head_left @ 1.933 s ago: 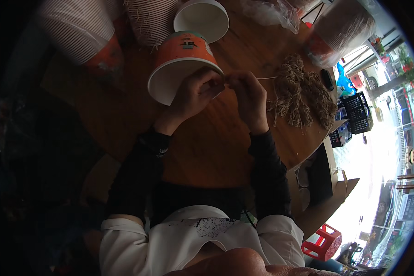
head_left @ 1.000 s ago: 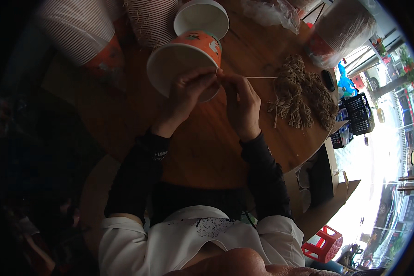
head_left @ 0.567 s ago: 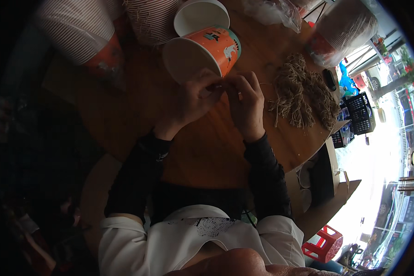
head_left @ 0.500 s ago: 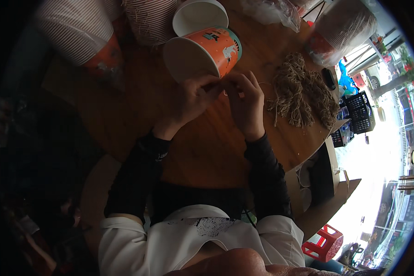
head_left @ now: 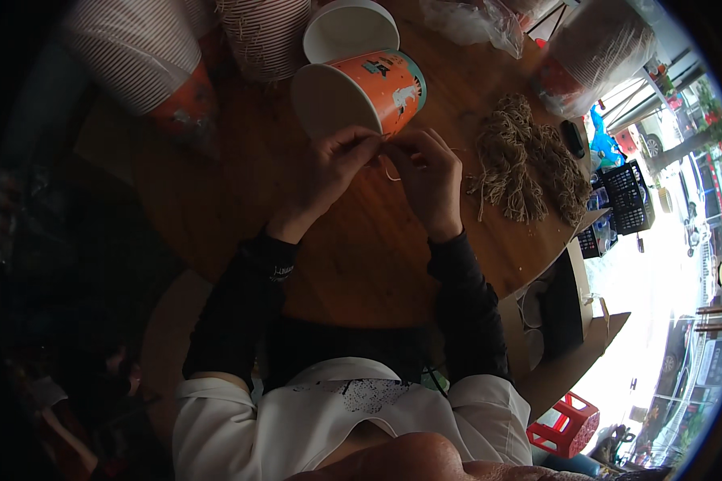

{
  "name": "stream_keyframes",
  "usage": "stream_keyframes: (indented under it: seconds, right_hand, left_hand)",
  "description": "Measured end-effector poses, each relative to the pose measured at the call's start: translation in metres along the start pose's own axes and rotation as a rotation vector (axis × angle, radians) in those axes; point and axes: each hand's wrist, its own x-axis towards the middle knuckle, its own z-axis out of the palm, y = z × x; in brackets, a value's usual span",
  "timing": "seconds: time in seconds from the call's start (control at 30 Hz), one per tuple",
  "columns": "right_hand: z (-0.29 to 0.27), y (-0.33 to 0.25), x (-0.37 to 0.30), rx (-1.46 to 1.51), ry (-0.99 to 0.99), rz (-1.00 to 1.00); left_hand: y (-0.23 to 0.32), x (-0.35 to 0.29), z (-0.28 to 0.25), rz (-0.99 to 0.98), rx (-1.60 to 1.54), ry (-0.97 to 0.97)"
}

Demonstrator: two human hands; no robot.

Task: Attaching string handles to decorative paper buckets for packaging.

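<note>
An orange paper bucket with a teal base and white print lies on its side, its pale round mouth facing left. Just below it, my left hand and my right hand meet with pinched fingertips. Between them a thin pale string shows as a short loop, and a bit of it sticks out past the right fingers. Both hands are closed on this string; the exact hold is partly hidden by the fingers. Against the bucket's far side rests a white open tub.
Tangled brown twine bundles lie right of my hands, with a small black object beside them. Stacked paper buckets in plastic stand far left, another wrapped stack far right. The round wooden table has its edge before me.
The orange bucket has rolled or shifted slightly to the right. My fingertips have drawn closer together, and the string loop below them shows larger.
</note>
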Motion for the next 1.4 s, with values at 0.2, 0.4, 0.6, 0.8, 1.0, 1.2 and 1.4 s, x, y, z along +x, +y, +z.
stream_keyframes:
  seconds: [0.2,0.4,0.6,0.8,1.0,1.2,1.4]
  right_hand:
    - [0.004,-0.002,-0.002,-0.130,0.018,-0.070]
    - [0.003,-0.002,-0.002,-0.104,-0.042,-0.075]
    - [0.001,0.000,-0.002,-0.078,-0.040,-0.076]
    - [0.000,0.002,0.000,-0.056,-0.078,-0.028]
    - [-0.001,0.002,-0.001,-0.134,-0.057,-0.081]
    - [0.001,0.002,0.000,-0.100,-0.075,-0.093]
    - [0.004,0.012,0.000,0.202,-0.113,0.130]
  left_hand:
    - [-0.004,0.001,0.002,0.089,0.039,0.024]
    - [-0.009,0.002,0.001,0.161,0.049,0.040]
    - [-0.007,0.001,0.002,0.422,0.492,0.056]
    - [-0.006,0.002,0.001,0.450,0.500,0.045]
    - [-0.004,0.002,-0.002,0.141,0.223,0.015]
    - [0.010,0.002,-0.008,-0.235,-0.092,-0.050]
    - [-0.006,0.007,-0.011,-0.391,-0.508,-0.090]
